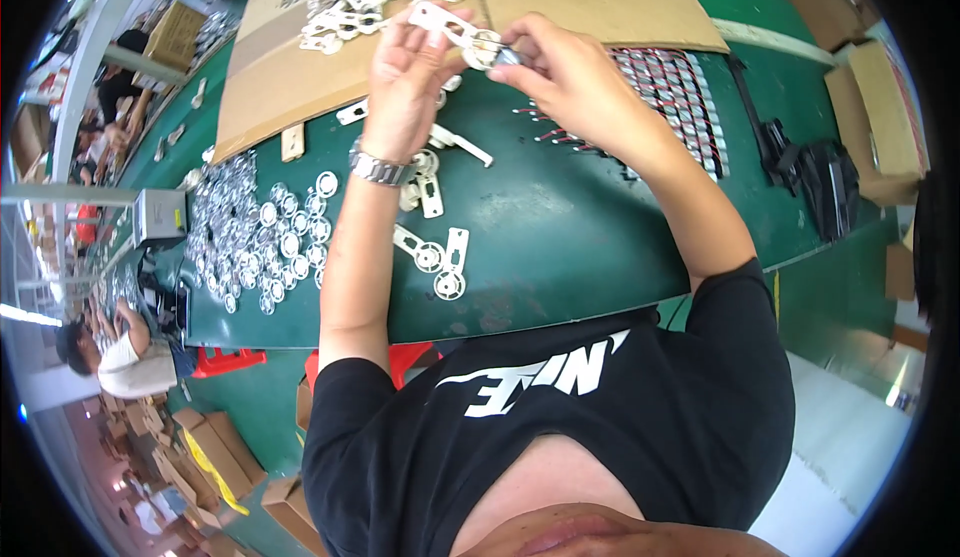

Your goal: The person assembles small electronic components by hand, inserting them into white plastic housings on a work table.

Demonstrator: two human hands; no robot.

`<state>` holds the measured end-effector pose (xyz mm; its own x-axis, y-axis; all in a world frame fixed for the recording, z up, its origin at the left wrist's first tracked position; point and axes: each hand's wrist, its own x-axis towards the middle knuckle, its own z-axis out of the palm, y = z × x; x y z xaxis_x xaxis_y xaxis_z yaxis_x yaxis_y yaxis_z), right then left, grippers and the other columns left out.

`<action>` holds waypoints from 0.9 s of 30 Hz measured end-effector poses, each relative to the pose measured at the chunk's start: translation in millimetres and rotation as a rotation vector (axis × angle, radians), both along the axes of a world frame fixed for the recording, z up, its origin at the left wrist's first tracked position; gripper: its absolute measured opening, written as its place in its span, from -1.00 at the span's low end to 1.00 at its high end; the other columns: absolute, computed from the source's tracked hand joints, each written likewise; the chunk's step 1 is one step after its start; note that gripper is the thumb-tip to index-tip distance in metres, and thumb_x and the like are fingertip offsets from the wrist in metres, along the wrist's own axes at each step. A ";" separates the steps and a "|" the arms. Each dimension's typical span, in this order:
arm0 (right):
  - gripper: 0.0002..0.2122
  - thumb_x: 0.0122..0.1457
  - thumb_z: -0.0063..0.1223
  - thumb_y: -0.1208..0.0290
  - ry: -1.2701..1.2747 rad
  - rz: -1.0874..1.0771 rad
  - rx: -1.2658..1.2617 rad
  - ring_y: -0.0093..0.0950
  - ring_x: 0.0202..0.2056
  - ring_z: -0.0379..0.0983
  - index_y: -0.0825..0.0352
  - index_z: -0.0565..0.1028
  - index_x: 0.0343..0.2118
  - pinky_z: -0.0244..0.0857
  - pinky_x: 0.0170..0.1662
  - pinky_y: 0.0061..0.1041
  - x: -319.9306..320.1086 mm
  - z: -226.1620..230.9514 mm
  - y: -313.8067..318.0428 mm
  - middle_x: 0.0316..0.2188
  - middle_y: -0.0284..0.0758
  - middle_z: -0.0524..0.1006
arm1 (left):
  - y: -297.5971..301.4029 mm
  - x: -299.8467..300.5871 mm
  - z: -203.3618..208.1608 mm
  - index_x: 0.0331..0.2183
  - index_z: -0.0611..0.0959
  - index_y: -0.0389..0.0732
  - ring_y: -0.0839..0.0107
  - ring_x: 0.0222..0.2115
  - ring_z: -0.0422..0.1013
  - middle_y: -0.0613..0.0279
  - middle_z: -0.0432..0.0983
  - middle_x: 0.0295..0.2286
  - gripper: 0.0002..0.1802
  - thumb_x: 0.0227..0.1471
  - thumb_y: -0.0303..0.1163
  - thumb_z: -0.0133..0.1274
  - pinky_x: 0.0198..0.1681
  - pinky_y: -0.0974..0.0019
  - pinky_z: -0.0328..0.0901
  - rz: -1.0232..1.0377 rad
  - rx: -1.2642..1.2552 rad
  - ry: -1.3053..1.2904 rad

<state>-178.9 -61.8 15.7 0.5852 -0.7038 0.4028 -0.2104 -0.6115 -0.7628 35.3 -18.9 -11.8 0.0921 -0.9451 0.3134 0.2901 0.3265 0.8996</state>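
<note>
My left hand [405,82], with a metal watch at the wrist, grips a cream plastic housing [440,23] with a flat slotted arm and a round end. At that round end, my right hand [572,75] pinches a small dark-and-silver cylindrical part [508,56], which looks like a small motor. The fingers partly hide where the two parts meet. Several similar cream housings [428,255] lie on the green table below my hands. A cream stick-shaped piece [462,144] rests near my left wrist.
Beyond my hands, a cardboard sheet [560,2] bears a heap of cream housings [350,7]. Rows of small silver cylinders with red wires [680,107] lie right. Many small round wheel-like parts [265,247] spread left, near a metal box [160,217]. Black straps [825,182] lie far right.
</note>
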 end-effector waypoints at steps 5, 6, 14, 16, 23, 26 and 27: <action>-0.75 0.17 0.33 0.49 0.038 -0.050 -0.023 -0.34 -0.34 0.66 0.42 0.51 -0.15 0.51 -0.24 -0.38 -6.0 -9.6 -6.6 -0.36 -0.14 0.67 | 3.1 -11.5 -4.6 0.11 0.45 -0.26 0.22 0.06 0.51 0.03 0.56 0.04 -0.61 0.28 -0.51 0.08 0.15 0.14 0.43 0.006 -0.012 -0.035; -0.77 0.16 0.32 0.51 0.082 -0.058 -0.035 -0.34 -0.31 0.67 0.42 0.54 -0.16 0.50 -0.22 -0.38 -12.3 -6.2 -7.6 -0.33 -0.14 0.68 | -2.2 -15.3 -14.2 0.13 0.43 -0.25 0.23 0.06 0.51 0.03 0.56 0.04 -0.59 0.29 -0.50 0.09 0.16 0.13 0.42 -0.011 -0.041 0.012; -0.78 0.27 0.13 0.58 0.275 -0.115 -0.131 -0.17 -0.33 0.57 0.43 0.53 -0.03 0.41 -0.21 -0.30 -11.7 2.2 3.0 -0.29 -0.09 0.64 | 4.7 -20.5 -18.0 0.04 0.41 -0.22 0.38 0.06 0.50 0.11 0.59 -0.05 -0.65 0.26 -0.67 0.01 0.13 0.26 0.42 -0.031 -0.085 -0.015; -0.79 0.27 0.13 0.59 0.260 -0.104 -0.267 -0.14 -0.29 0.54 0.42 0.54 -0.05 0.39 -0.20 -0.29 -11.0 -0.7 2.0 -0.26 -0.10 0.59 | 3.5 -23.8 -15.8 0.03 0.42 -0.25 0.44 -0.06 0.52 0.19 0.56 -0.11 -0.64 0.23 -0.71 0.02 0.07 0.29 0.44 0.002 -0.092 -0.066; -0.82 0.37 0.07 0.57 0.023 -0.062 0.228 -0.62 -0.24 0.46 0.45 0.49 -0.02 0.36 -0.13 -0.60 -10.1 -10.7 -0.8 -0.26 -0.36 0.54 | 5.4 -26.2 -11.8 0.01 0.41 -0.24 0.51 -0.14 0.48 0.26 0.49 -0.21 -0.64 0.21 -0.67 0.07 -0.05 0.34 0.42 0.057 -0.080 -0.220; -0.80 0.38 0.07 0.56 0.003 -0.001 0.314 -0.63 -0.19 0.47 0.47 0.47 0.01 0.37 -0.07 -0.61 -5.0 -15.1 -3.6 -0.20 -0.34 0.57 | 6.8 -21.9 -12.9 0.00 0.41 -0.25 0.51 -0.15 0.47 0.27 0.49 -0.22 -0.64 0.20 -0.67 0.09 -0.06 0.33 0.41 0.051 -0.062 -0.174; -0.80 0.37 0.08 0.56 -0.026 0.017 0.353 -0.63 -0.18 0.47 0.47 0.48 0.01 0.37 -0.06 -0.61 -6.6 -14.4 -3.3 -0.19 -0.34 0.57 | 6.2 -22.9 -12.5 0.00 0.41 -0.25 0.51 -0.17 0.47 0.27 0.49 -0.22 -0.64 0.20 -0.67 0.09 -0.07 0.33 0.41 0.051 -0.072 -0.171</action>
